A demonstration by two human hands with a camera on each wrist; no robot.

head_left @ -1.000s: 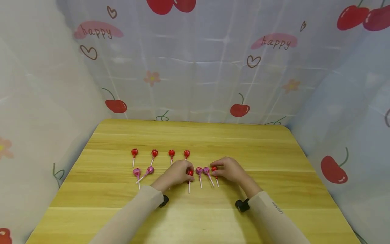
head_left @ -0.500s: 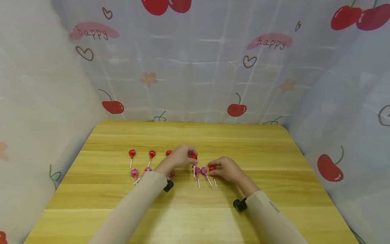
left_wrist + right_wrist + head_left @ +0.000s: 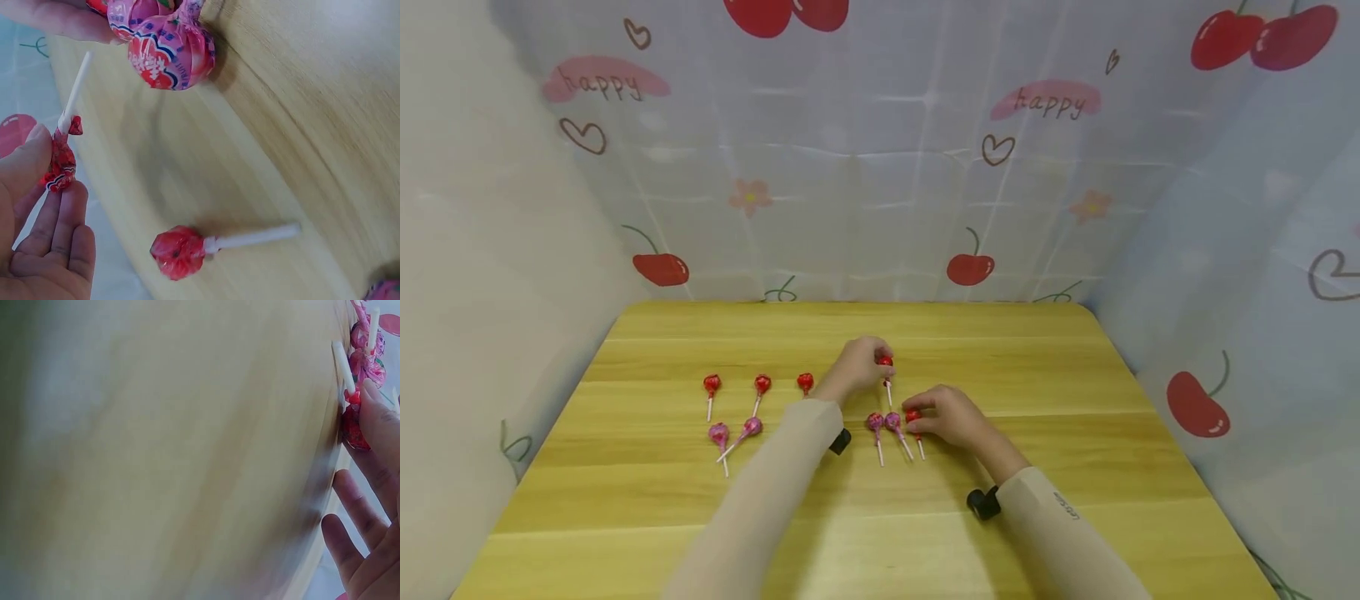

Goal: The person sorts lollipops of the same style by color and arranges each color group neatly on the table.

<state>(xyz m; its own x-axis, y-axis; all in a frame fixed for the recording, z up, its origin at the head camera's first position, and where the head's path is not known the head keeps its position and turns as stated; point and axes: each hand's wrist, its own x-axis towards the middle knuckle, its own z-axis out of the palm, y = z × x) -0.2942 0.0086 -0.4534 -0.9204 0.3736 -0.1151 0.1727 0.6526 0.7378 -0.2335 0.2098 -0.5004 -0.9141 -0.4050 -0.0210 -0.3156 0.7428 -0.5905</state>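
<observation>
My left hand [image 3: 859, 365] pinches a red-wrapped lollipop [image 3: 60, 159] by its candy end, raised over the table, its white stick pointing away from the palm in the left wrist view. A second red lollipop [image 3: 355, 428] sits between the thumb and finger of my right hand [image 3: 957, 417], close over the table; the other right fingers are spread. Directly left of that hand lie two pink lollipops [image 3: 876, 422], side by side, sticks toward me. Under the left hand another red lollipop [image 3: 178, 253] rests on the wood; the left hand and arm hide it in the head view.
Left of the arm, several red lollipops [image 3: 763, 383] form a back row on the wooden table [image 3: 1000, 350]. In front of them, two pink lollipops [image 3: 718, 433] lie with sticks crossing. A cherry-print curtain [image 3: 850, 208] stands behind the table.
My left hand has lifted the red lollipop from beside the pink pair and carried it away from me, toward the back row's right end. The right hand stays in place; the head view has shifted slightly.
</observation>
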